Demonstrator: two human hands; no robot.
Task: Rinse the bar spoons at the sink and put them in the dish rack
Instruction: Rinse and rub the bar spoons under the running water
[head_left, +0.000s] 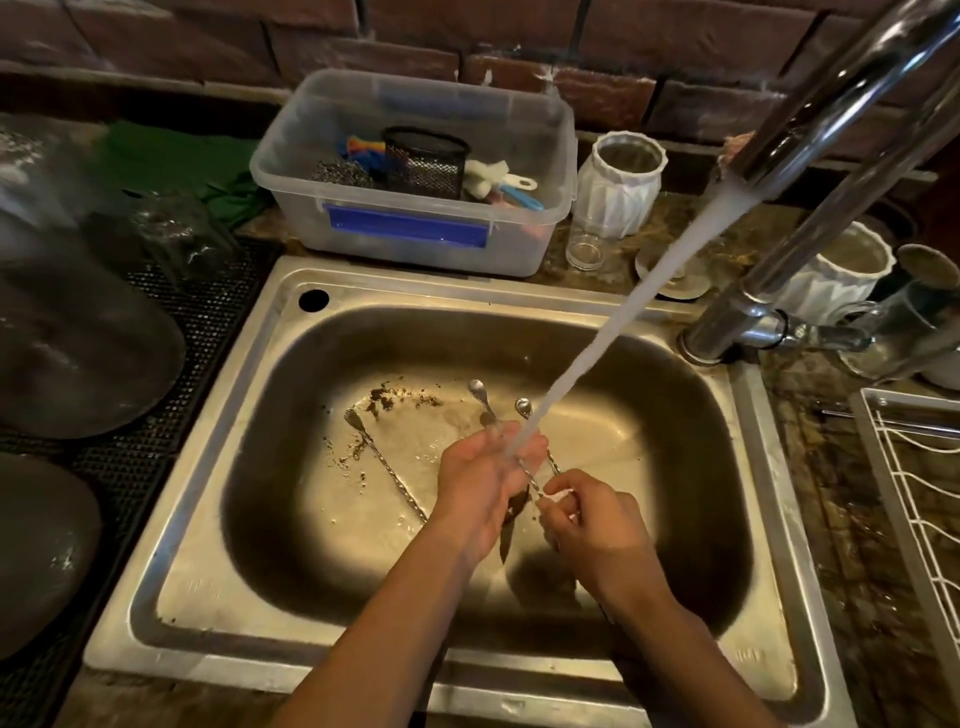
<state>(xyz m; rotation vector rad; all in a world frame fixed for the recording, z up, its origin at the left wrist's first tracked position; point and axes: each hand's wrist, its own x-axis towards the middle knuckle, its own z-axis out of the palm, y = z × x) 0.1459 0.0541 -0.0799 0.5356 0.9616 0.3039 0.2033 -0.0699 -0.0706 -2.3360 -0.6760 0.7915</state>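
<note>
Water streams from the chrome tap (810, 124) onto my left hand (483, 480), whose fingers curl round the twisted stems of two bar spoons. Their bowls stick out beyond it: one spoon (480, 397) on the left, the other spoon (523, 408) beside the stream. My right hand (587, 525) pinches the lower stems just right of the left hand. A third bar spoon (382, 462) lies loose on the bottom of the steel sink (249, 519), left of my hands. The white wire dish rack (914, 499) stands at the right edge.
Brown debris (387, 400) dots the sink floor. Behind the sink sit a clear plastic tub (410, 244) of scrubbers, a small glass (584, 252) and two white ribbed pots (618, 182). A black mesh mat (171, 332) with upturned glassware lies at the left.
</note>
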